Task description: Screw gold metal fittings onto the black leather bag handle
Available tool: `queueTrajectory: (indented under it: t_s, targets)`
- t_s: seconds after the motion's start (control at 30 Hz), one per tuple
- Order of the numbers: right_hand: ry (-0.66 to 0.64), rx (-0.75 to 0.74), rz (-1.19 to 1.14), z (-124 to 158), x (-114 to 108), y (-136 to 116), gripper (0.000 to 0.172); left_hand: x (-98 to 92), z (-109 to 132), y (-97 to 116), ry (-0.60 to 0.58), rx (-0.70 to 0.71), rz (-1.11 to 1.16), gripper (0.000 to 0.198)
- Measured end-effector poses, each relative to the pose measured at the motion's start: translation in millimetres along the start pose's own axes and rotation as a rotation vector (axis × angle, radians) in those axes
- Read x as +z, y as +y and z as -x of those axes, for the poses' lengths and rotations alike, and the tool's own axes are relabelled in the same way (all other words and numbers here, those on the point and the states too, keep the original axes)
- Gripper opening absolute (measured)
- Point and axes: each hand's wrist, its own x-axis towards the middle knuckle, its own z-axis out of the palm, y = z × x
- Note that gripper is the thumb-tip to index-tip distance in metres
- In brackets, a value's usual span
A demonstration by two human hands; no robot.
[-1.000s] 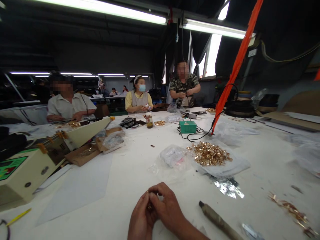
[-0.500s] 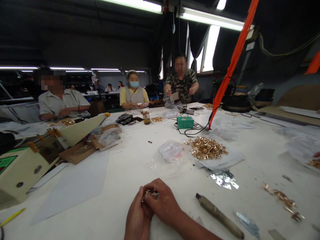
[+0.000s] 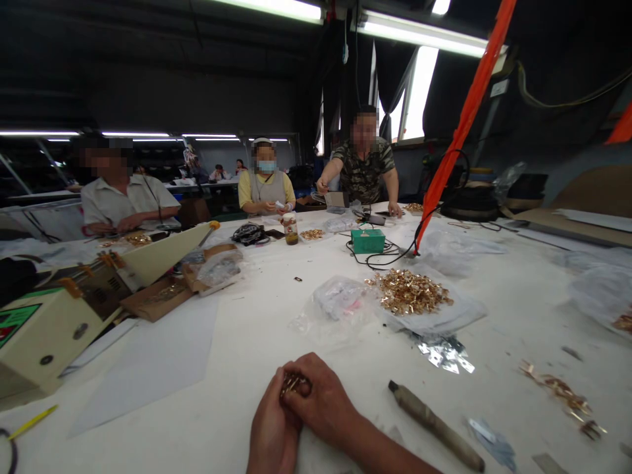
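My left hand (image 3: 270,428) and my right hand (image 3: 320,398) meet low in the head view, just above the white table (image 3: 257,329). Both are closed together round a small gold metal piece (image 3: 291,383) that shows between the fingertips. A heap of gold metal pieces (image 3: 409,293) lies on a plastic sheet beyond the hands to the right. A clear plastic bag (image 3: 336,299) sits beside the heap. A brown cylindrical tool handle (image 3: 434,426) lies on the table to the right of my right forearm.
A cream machine casing (image 3: 59,316) and open cardboard (image 3: 158,296) stand at the left. A green box (image 3: 368,240) with black cables sits mid-table, beside an orange strap (image 3: 459,125). Three people work at the far side. Loose gold pieces (image 3: 563,390) and foil scraps (image 3: 444,354) lie right.
My hands stay together, the gold piece turned slightly between the fingers. The view has shifted a little. The person in camouflage has lowered both arms to the table.
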Motion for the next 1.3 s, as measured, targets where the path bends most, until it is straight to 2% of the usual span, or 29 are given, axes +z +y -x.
queueTrajectory:
  t_s: [0.5, 0.9, 1.3]
  targets:
    - [0.006, 0.024, -0.032, 0.5, -1.7, -3.4, 0.042, -2.2, -3.6, -2.8, -0.018, 0.003, 0.020, 0.015]
    - [0.024, 0.030, -0.035, 0.5, -0.7, -4.4, 0.028, 0.9, -1.9, -2.2, -0.013, 0.013, 0.026, 0.015]
    - [0.056, 0.060, -0.039, 0.0, -4.3, -14.4, 0.033, 0.1, -2.8, -2.3, -0.010, 0.038, -0.008, 0.016]
